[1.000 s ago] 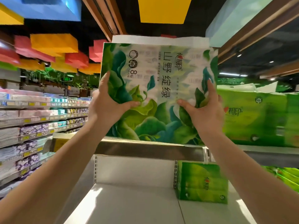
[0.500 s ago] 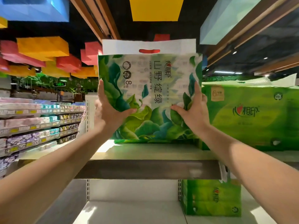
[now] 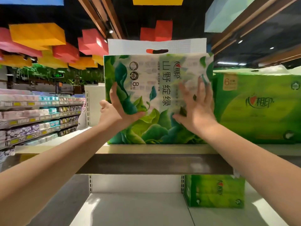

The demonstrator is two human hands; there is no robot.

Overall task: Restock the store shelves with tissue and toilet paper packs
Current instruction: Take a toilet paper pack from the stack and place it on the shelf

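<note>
Two bare forearms reach up and forward from the lower corners. Lower shelf (image 3: 138, 207) nearest: pale board, one small green tissue pack (image 3: 215, 191) standing at its right rear. Above it, the upper shelf (image 3: 146, 163), grey front lip.

Left hand (image 3: 117, 110) holds the leaf-print tissue pack (image 3: 156, 98) at its left edge; thumb curled across the front face, the other fingers go round the side, mostly hidden. Right hand (image 3: 195, 108) lies flat against the pack's front, right of centre; fingers straight and spread, somewhat blurred, gripping nothing.

Pack stands upright on the upper shelf, bottom edge on the board near the front. White carry flap with slot handle on top. Green and teal leaves, Chinese characters, an "8" printed at left.

Just right of it, a large green tissue pack (image 3: 260, 108) on the same shelf, marked "6"; the two look to be touching or nearly so.

Far left: aisle shelves (image 3: 37, 118) stocked with pale and purple goods. Overhead: red and yellow ceiling blocks (image 3: 37, 36).
</note>
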